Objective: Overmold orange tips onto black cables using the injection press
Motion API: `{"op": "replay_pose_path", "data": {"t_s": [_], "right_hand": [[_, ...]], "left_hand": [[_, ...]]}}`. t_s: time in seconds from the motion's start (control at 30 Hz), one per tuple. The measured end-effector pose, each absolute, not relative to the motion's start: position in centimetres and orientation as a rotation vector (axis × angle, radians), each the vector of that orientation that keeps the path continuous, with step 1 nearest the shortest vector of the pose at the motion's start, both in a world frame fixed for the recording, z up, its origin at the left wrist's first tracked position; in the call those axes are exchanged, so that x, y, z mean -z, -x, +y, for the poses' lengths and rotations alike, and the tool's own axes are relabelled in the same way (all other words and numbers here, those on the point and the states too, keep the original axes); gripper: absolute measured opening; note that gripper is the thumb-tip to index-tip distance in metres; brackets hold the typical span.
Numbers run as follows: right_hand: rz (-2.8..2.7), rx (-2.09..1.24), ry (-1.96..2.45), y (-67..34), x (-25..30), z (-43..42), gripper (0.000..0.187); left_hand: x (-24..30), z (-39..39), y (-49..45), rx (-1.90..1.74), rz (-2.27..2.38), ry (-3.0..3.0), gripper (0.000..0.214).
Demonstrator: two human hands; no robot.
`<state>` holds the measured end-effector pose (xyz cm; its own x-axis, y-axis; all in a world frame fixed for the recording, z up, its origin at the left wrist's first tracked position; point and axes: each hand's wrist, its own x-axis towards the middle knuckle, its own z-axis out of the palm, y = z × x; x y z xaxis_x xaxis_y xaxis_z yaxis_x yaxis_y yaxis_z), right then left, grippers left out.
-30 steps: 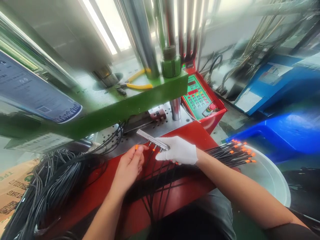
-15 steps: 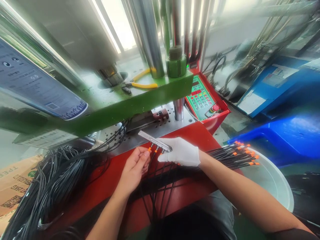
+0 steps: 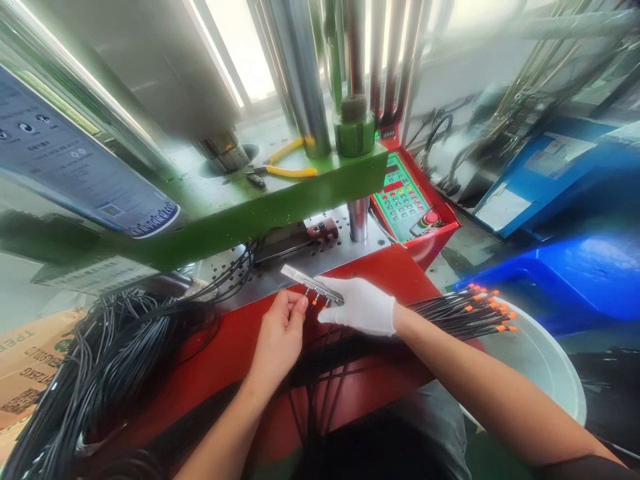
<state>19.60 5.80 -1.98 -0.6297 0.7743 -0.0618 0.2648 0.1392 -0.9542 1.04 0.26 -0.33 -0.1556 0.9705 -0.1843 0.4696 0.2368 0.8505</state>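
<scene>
Over the red table [image 3: 395,267], my gloved right hand [image 3: 367,305] grips one end of a slim metal bar [image 3: 311,283]. Several black cables with orange-banded ends [image 3: 327,304] hang from the bar's lower side. My bare left hand [image 3: 283,323] is closed at the bar's near side, thumb and fingers pinching a cable whose end is mostly covered by the fingertips. The loose black cables [image 3: 325,380] trail down toward my lap.
A green press plate [image 3: 280,207] carries yellow-handled pliers [image 3: 293,172]. Black cables [image 3: 115,353] are heaped at left. More orange-tipped cables [image 3: 465,313] extend over a white tub [image 3: 555,373] at right. A red control box [image 3: 405,200] and blue bin [image 3: 560,280] stand behind.
My left hand has shifted slightly right and up along the bar, and its fingers now cover the orange band seen before. The right hand keeps hold of the bar.
</scene>
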Motion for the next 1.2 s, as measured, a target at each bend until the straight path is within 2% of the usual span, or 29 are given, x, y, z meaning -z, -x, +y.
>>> {"op": "replay_pose_path", "data": {"t_s": [0.1,0.23,0.33,0.43,0.57,0.67,0.8,0.97,1.2], "right_hand": [[-2.01,-1.522,0.935,-19.7,1.8,5.9,0.05],[-2.195,-1.338,1.15,-18.6,2.1,5.4,0.023],[-2.398,-1.042,1.359,-17.4,3.3,4.7,0.017],[-2.475,-0.875,1.402,-16.6,4.9,4.1,0.018],[-2.424,-0.916,1.33,-16.6,6.4,4.0,0.018],[-2.294,-1.115,1.249,-16.9,6.9,4.4,0.023],[-2.073,-1.265,1.266,-17.0,7.5,4.9,0.028],[-1.955,-1.297,1.301,-17.4,9.1,5.6,0.025],[-1.859,-1.312,1.275,-18.0,10.7,6.3,0.029]], "left_hand": [[-0.3,0.5,-0.9,-0.692,1.852,-1.662,0.025],[-1.4,1.0,1.9,-0.857,2.144,-2.219,0.019],[-1.4,2.0,5.3,-0.913,2.346,-2.353,0.034],[-0.5,4.0,8.3,-0.813,2.386,-2.067,0.053],[1.0,8.1,8.9,-0.824,1.923,-1.287,0.057],[2.2,11.7,7.0,-0.838,1.521,-1.07,0.053],[4.5,15.7,4.6,-1.06,1.148,-0.864,0.035],[6.7,17.1,3.8,-1.211,0.871,-0.705,0.014],[6.3,16.9,3.6,-1.262,0.81,-0.624,0.011]]}}
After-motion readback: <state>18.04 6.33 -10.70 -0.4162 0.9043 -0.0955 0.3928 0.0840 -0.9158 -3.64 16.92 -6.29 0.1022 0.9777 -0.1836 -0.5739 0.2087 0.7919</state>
